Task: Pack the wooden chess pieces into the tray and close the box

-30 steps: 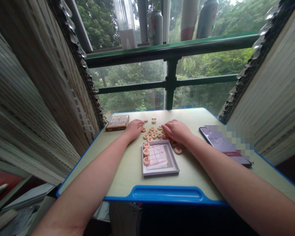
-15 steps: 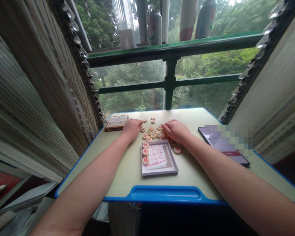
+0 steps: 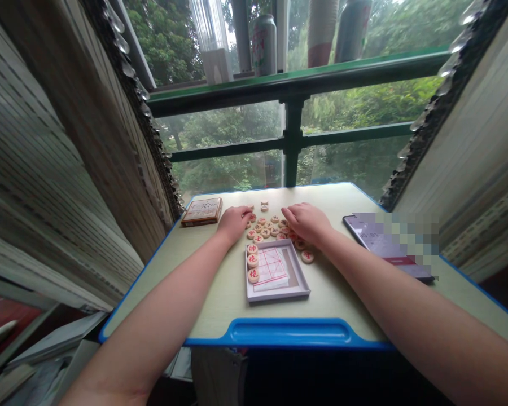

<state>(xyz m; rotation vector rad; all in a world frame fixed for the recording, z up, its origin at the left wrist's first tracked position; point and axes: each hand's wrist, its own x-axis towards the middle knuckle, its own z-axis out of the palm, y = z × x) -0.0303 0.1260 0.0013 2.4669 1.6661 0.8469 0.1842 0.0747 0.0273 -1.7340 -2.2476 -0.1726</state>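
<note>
My left hand (image 3: 236,221) is at the left side of a cluster of round wooden Chinese chess pieces (image 3: 266,232), its fingertips closed on one piece (image 3: 253,217). Across the cluster, my right hand (image 3: 308,221) hovers over or rests on the right-hand pieces, fingers loosely apart; I see nothing held in it, though its underside is hidden. Nearer to me is a shallow white box tray (image 3: 278,295). Three red-marked pieces (image 3: 253,261) stand in a column along its left side, beside a folded paper (image 3: 273,268) with red grid lines.
A printed cardboard box (image 3: 202,211) lies at the table's back left. To the right is a phone (image 3: 381,248), partly pixelated. One loose piece (image 3: 307,256) sits right of the tray. Cans (image 3: 265,45) and cups stand on the window ledge; curtains hang at both sides.
My left hand has shifted slightly right, and a piece now shows at its fingertips. My right hand has drawn back a little from the cluster's middle. The view has tilted slightly.
</note>
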